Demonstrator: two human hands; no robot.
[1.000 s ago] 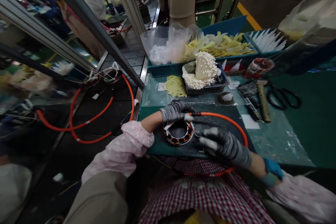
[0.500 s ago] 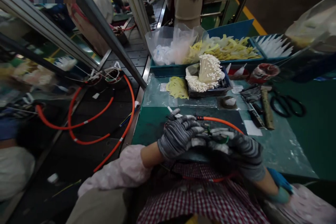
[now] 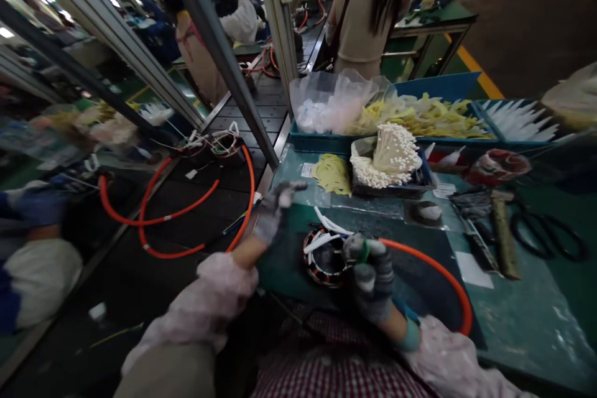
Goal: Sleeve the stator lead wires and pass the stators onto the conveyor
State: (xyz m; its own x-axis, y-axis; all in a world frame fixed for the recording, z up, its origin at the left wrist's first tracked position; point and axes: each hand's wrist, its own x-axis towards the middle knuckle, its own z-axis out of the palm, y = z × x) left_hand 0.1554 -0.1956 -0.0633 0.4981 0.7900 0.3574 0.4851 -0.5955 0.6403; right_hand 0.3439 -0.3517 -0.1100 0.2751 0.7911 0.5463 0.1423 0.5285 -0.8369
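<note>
A round wire-wound stator (image 3: 311, 261), with red and white lacing around its rim, lies on the green bench top in front of me. White sleeved leads (image 3: 326, 222) rise from it. At its right edge my right hand (image 3: 373, 277), in a grey striped glove, is closed on thin wires, a green one showing at the fingertips. A thick orange cable (image 3: 433, 253) runs from behind that hand and curves right. My left hand (image 3: 275, 211), gloved and somewhat blurred, is over the bench's left edge, apart from the stator. Its forefinger is stretched out, and nothing shows in it.
Behind the stator are yellow slips (image 3: 332, 174) and a box of white cotton-tipped pieces (image 3: 396, 158). Blue bins (image 3: 326, 142) line the back. Scissors (image 3: 550, 236) and a wooden-handled tool (image 3: 506, 242) lie right. Left, orange cables (image 3: 249, 199) rest on a dark conveyor; a metal post (image 3: 233, 68) slants beside it.
My left hand has left the wires and moved left, away from my right hand. The stator, hidden before, now shows. My right hand has shifted left and turned upward. The view has tilted up.
</note>
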